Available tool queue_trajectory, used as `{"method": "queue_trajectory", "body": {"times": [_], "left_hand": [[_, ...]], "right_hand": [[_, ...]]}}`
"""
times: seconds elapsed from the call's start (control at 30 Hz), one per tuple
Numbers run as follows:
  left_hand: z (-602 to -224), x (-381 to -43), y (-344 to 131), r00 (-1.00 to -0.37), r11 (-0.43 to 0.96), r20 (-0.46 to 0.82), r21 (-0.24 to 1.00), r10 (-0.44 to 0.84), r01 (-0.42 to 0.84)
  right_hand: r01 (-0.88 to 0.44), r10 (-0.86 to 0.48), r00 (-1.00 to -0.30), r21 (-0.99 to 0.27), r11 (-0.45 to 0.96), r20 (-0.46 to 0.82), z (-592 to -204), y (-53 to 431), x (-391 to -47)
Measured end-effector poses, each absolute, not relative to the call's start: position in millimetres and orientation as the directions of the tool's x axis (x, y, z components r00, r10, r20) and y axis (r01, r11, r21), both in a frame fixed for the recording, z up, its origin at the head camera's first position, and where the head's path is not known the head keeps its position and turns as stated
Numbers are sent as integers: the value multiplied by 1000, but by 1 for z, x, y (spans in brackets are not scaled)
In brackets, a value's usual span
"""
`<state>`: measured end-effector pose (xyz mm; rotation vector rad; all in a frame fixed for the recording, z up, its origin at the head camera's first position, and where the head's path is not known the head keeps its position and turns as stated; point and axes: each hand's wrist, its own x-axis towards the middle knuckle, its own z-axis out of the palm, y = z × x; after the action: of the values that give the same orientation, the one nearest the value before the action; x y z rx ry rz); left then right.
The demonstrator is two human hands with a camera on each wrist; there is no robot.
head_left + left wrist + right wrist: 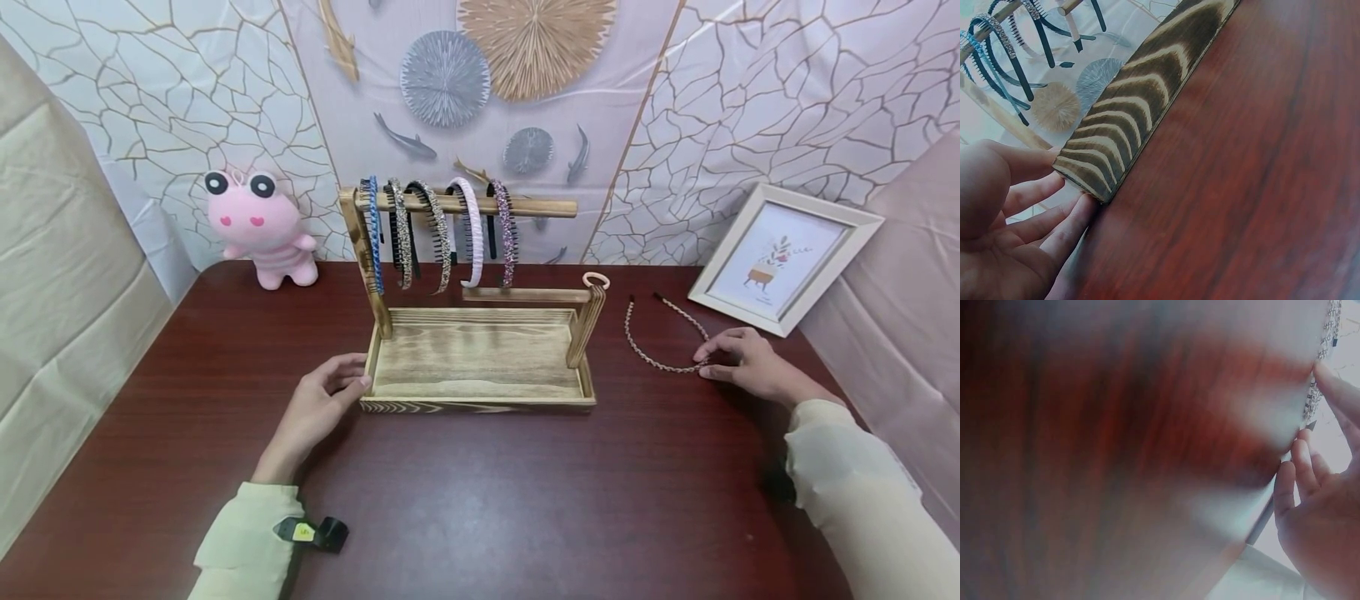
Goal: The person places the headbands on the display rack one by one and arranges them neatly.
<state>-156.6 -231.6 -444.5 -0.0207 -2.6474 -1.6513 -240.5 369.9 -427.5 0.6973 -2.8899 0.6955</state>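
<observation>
My right hand (pixel 750 367) pinches the near right part of a thin, twisted gold headband (pixel 651 362) between thumb and fingers; the band lies on the table with its two dark tips pointing away. In the right wrist view the beaded headband (pixel 1314 400) shows at the fingertips. My left hand (pixel 318 404) touches the left end of a wooden display stand (pixel 480 406), its thumb at the top rim and the other fingers along the end wall, as the left wrist view shows. Several toothed headbands (pixel 471 233), blue, glittery, white and purple, hang on the stand's upper bar.
A pink ring-shaped band (pixel 596 281) sits at the top of the stand's right post, by the lower bar (pixel 525 295). Behind it at the left stands a pink plush toy (pixel 262 229). A framed picture (pixel 783 258) leans at the back right, close beyond the gold headband.
</observation>
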Motion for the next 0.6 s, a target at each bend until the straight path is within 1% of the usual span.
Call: {"method": "queue_trajectory", "body": {"times": [0.2, 0.43, 0.6], "left_hand": [[-445, -157, -231, -999, 428, 52, 903, 1, 47], [-445, -157, -231, -999, 423, 50, 905, 0, 46], [-446, -157, -232, -999, 429, 41, 903, 5, 39]], "right_hand": [[-466, -420, -885, -399, 790, 203, -427, 369, -241], [-397, -377, -917, -387, 832, 130, -426, 367, -240], [-398, -381, -917, -378, 836, 122, -428, 365, -239]]}}
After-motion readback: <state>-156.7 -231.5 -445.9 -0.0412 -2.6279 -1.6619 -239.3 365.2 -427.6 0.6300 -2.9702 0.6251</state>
